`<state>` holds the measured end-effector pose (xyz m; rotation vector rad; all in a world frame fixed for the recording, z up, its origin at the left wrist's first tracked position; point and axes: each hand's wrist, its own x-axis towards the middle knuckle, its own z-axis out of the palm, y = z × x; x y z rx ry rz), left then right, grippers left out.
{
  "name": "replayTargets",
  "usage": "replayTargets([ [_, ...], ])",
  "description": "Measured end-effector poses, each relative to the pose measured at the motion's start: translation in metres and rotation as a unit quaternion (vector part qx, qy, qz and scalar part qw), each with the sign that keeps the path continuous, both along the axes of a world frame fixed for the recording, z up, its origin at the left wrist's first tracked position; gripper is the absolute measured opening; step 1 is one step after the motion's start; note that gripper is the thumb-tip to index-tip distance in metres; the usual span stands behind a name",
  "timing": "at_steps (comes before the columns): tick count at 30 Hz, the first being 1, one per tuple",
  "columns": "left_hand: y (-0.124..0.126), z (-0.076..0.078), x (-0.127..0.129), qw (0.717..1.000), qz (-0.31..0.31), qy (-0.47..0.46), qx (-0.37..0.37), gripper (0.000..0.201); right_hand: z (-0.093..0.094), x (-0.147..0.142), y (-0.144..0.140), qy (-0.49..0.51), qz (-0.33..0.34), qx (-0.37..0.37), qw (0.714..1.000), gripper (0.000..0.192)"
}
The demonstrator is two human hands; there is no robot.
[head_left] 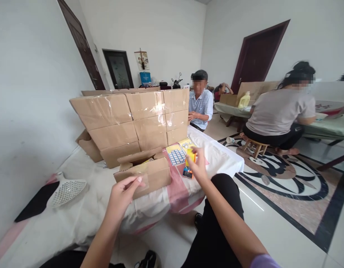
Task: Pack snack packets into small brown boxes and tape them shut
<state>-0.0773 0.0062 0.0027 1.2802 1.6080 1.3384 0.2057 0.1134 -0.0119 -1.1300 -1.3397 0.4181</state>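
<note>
My left hand (122, 195) rests against the near side of an open cardboard box (149, 175) on a cloth-covered surface (76, 216), fingers touching its flap. My right hand (198, 163) reaches over a small pile of packaged items (188, 158), yellow and blue, and its fingers touch a yellow pack (191, 155). Whether it grips the pack is not clear. A card with a blue grid (176, 154) lies just left of that hand.
A wall of taped cardboard boxes (132, 119) stands behind the open box. A white perforated scoop (67, 190) lies at left. One person sits behind the boxes, another on a stool (257, 147) at a green table (328, 128). Patterned tile floor (286, 193) spreads to the right.
</note>
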Motion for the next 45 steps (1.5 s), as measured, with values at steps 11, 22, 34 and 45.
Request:
replayTargets([
  [11, -0.001, -0.001, 0.0, 0.982, -0.084, 0.165, -0.024, 0.04, 0.071, -0.059, -0.086, -0.332, 0.23, 0.234, 0.884, 0.014],
  [22, 0.043, 0.021, -0.016, 0.827, 0.141, 0.526, 0.138, 0.063, 0.132, -0.006, -0.083, -0.259, 0.328, 0.123, 0.9, 0.022],
  [34, 0.034, -0.013, -0.034, 0.877, 0.013, 0.474, 0.082, 0.046, 0.073, -0.134, 0.043, -0.36, 0.335, -0.059, 0.869, 0.011],
  [45, 0.034, -0.034, -0.035, 0.815, -0.011, 0.559, 0.153, 0.041, 0.036, -0.153, 0.078, -0.422, 0.307, -0.114, 0.846, 0.011],
])
